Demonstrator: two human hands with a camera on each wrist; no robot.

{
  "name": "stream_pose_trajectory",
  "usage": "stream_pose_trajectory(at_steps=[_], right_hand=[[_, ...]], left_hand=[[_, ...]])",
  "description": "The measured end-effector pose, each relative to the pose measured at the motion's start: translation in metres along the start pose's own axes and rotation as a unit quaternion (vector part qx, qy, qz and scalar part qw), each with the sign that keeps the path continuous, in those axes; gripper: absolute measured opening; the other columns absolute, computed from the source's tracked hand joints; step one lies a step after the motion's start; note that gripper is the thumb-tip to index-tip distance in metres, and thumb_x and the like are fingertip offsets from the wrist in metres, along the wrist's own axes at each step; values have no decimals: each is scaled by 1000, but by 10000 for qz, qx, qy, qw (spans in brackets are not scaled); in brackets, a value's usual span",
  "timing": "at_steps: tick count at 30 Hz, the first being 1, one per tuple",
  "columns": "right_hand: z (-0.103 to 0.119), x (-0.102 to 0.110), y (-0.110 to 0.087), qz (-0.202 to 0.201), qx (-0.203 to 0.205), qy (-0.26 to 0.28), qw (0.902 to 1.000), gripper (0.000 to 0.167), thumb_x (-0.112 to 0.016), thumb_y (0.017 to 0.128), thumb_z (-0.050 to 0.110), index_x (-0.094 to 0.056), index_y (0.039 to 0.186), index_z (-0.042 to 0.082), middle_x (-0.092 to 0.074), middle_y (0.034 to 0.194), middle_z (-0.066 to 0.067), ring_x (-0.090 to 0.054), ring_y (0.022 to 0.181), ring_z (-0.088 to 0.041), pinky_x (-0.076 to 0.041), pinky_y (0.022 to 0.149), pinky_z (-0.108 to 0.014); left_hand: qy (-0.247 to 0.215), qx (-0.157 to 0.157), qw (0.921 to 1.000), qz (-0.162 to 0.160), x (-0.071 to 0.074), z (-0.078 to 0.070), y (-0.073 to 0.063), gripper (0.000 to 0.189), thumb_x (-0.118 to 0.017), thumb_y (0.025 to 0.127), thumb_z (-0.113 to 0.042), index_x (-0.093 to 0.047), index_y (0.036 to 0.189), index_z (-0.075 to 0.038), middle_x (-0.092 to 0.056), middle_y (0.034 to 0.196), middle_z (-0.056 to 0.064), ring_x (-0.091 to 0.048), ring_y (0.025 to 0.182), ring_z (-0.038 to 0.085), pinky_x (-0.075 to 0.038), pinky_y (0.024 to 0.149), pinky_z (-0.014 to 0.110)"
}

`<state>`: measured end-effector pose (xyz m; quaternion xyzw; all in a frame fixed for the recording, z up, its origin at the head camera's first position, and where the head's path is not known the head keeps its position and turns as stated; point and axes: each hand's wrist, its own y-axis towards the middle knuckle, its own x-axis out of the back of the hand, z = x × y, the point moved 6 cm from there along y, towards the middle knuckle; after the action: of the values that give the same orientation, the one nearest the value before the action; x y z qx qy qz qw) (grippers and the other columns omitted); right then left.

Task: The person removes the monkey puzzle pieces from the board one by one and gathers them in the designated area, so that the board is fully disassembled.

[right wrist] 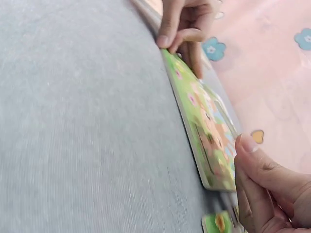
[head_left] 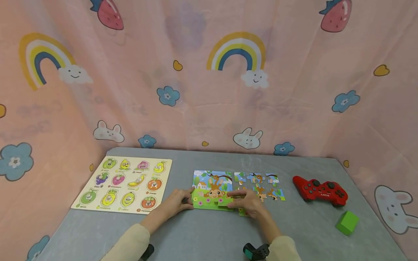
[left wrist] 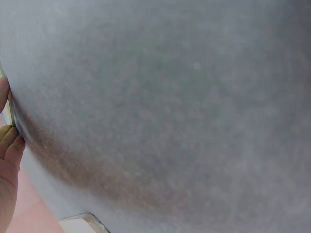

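Observation:
A puzzle board [head_left: 205, 197] with a monkey, a house and flowers lies on the grey table. My left hand [head_left: 177, 201] holds its left edge; thumb and fingers sit at the near-left corner in the right wrist view. At the opposite side, my right hand [head_left: 249, 203] has its fingers straight, with the tips over the right edge. A light green puzzle piece [head_left: 224, 204] shows at the board's lower right, by the lower fingertip. Loose monkey puzzle pieces [head_left: 256, 178] lie right of the board. One green piece [right wrist: 217, 223] is partly under my right hand.
To the left lies a cream fruit board [head_left: 122, 185] with pictured fruits. A red game controller [head_left: 321, 191] and a green block [head_left: 347, 223] stand on the right side of the table [head_left: 196, 235]. A pink patterned curtain [head_left: 196, 116] hangs behind.

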<state>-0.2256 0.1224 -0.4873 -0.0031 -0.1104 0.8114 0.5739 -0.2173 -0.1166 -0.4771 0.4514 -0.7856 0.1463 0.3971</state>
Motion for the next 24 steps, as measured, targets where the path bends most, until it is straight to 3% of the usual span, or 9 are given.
stream_pose_trajectory(at_steps=[11, 17, 24], right_hand=[[-12, 34, -15, -25, -180, 552, 9983, 49, -76, 73, -10, -58, 119, -17, -68, 112, -12, -63, 97, -9, -53, 76, -26], [-18, 54, -26, -28, -221, 619, 9978, 48, -75, 75, -9, -58, 120, -16, -66, 117, -13, -58, 100, -6, -52, 79, -25], [-27, 76, -39, 19, -166, 978, 9951, 44, -73, 77, -10, -61, 119, -12, -67, 114, -3, -59, 99, -1, -53, 80, -25]], left_hand=[[-6, 6, 10000, -16, 0, -2, 0, 12, -76, 79, -11, -67, 70, -9, -52, 130, 29, -61, 109, 36, -50, 85, 41], [-24, 16, 10000, -34, 1, 0, 0, 13, -76, 79, -12, -67, 70, -10, -52, 131, 28, -60, 111, 37, -50, 87, 43], [19, -1, 10000, -34, 2, -1, -2, 12, -76, 80, -12, -68, 71, -10, -51, 131, 29, -63, 105, 35, -51, 82, 38]])
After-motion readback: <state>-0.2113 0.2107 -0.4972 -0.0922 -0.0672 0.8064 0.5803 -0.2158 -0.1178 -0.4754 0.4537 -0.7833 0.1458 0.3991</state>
